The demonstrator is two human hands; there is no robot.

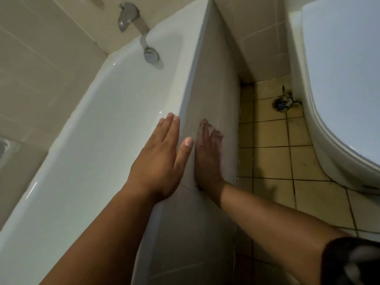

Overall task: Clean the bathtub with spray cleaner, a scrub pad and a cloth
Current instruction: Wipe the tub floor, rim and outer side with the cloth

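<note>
Stage: judged to be wiping or hand-checking the outside of the bathtub (92, 120). Which, I cannot tell.
Left hand (162, 157): flat on the tub's near rim, palm down, fingers straight and together, thumb along the outer edge. It holds nothing.
Right hand (207, 159): pressed flat against the tiled side panel (218, 83) just below the rim, fingers extended toward the far end. A pale, blurred patch sits at its fingertips; it could be a thin cloth or a reflection in the glossy tile.
Task items: no spray bottle or scrub pad in view. Cloth unconfirmed, see above.
Done, as far as shown: the tub's inner wall looks white and glossy with clean highlights. No foam, streaks or grime on the part seen, so spraying and scrubbing inside look finished or not needed there.
Left: outer panel and rim near the hands, possibly. The tub floor is not clearly shown, so its state is open.
Container, tub: no standing water or loose object in the visible part. Metal spout (127, 15) and round overflow fitting (151, 54) at the far end, no water running.
Surroundings: yellowish floor tiles (273, 161) with dark grout and a stained floor drain (282, 103) to the right. Toilet (339, 79) at the far right.
</note>
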